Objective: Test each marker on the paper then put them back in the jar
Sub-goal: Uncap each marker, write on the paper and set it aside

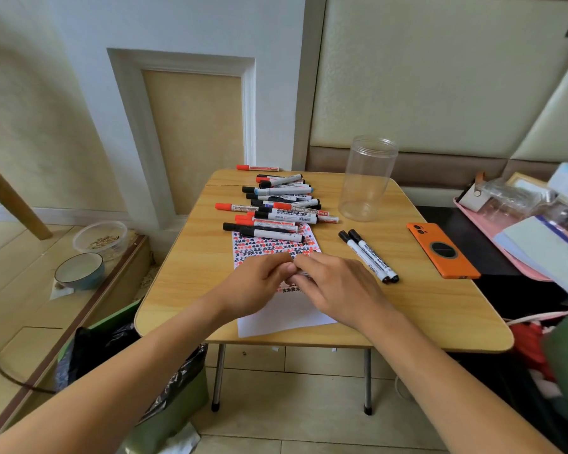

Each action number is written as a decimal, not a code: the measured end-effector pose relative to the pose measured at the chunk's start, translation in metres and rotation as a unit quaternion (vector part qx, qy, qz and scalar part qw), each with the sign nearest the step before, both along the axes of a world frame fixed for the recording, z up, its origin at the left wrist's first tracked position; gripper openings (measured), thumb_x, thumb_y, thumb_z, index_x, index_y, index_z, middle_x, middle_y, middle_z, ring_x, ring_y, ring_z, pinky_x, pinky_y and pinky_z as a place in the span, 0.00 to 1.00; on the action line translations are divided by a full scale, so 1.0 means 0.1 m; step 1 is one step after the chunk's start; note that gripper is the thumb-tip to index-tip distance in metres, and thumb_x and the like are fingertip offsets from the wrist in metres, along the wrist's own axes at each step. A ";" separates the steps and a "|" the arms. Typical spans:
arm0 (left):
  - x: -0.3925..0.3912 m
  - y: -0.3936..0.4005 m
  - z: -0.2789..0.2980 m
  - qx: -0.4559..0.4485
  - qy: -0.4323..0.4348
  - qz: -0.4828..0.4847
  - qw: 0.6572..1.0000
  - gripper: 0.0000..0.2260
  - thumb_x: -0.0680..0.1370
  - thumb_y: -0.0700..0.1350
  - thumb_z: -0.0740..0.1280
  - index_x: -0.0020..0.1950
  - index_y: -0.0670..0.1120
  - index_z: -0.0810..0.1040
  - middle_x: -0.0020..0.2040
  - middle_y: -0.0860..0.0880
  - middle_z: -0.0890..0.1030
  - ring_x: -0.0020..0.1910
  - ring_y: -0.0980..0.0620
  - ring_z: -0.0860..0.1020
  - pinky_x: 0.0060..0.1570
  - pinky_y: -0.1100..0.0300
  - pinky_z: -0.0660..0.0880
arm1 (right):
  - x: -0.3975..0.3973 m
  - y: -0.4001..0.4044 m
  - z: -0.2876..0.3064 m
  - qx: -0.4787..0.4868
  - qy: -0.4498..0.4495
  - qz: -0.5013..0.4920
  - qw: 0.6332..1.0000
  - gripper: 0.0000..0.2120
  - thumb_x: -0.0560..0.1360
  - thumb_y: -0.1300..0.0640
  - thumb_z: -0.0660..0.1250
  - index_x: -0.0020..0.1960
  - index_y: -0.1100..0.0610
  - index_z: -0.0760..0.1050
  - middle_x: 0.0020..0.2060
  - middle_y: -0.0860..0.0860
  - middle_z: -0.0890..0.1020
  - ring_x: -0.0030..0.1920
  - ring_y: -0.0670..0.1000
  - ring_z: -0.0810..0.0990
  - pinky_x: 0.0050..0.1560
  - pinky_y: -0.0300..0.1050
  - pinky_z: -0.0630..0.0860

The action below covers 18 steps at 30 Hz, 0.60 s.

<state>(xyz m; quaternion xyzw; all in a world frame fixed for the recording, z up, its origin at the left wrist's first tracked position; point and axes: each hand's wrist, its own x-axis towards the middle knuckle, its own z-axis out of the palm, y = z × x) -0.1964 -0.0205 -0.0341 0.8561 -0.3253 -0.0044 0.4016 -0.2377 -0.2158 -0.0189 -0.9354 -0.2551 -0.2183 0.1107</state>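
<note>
We see the left hand (259, 279) and right hand (333, 285) meet over the paper (286, 314), fingers curled around a marker (296, 274) almost hidden between them. The marker pile (276, 204) lies at twelve o'clock, the jar (368, 178) at one o'clock.

We're in a home, living-room corner. We see a small folding table (440, 322), padded wall panels (440, 77), pet bowls (79, 270) on the floor, a phone (443, 250).
</note>
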 end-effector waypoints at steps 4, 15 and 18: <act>0.03 0.03 0.00 -0.002 -0.027 -0.001 1.000 0.14 0.85 0.51 0.58 0.48 0.44 0.76 0.38 0.50 0.77 0.36 0.54 0.72 0.36 0.58 0.67 | 0.03 -0.03 0.02 -0.005 0.044 -0.023 0.999 0.14 0.82 0.41 0.58 0.52 0.50 0.74 0.37 0.48 0.79 0.38 0.56 0.76 0.35 0.47 0.63; 0.25 0.13 -0.20 0.070 -0.089 0.127 0.985 0.08 0.79 0.48 0.71 0.59 0.55 0.81 0.56 0.54 0.78 0.54 0.51 0.77 0.58 0.48 0.74 | 0.18 -0.24 -0.07 0.118 0.128 -0.104 0.979 0.17 0.83 0.55 0.56 0.69 0.51 0.75 0.60 0.46 0.79 0.54 0.48 0.77 0.52 0.52 0.78; 0.32 0.06 -0.21 0.066 -0.086 0.143 0.984 0.09 0.79 0.50 0.72 0.59 0.54 0.82 0.58 0.53 0.78 0.56 0.50 0.77 0.60 0.45 0.74 | 0.21 -0.25 -0.10 0.148 0.133 -0.103 0.975 0.12 0.82 0.57 0.61 0.64 0.49 0.72 0.54 0.45 0.78 0.48 0.49 0.78 0.47 0.54 0.78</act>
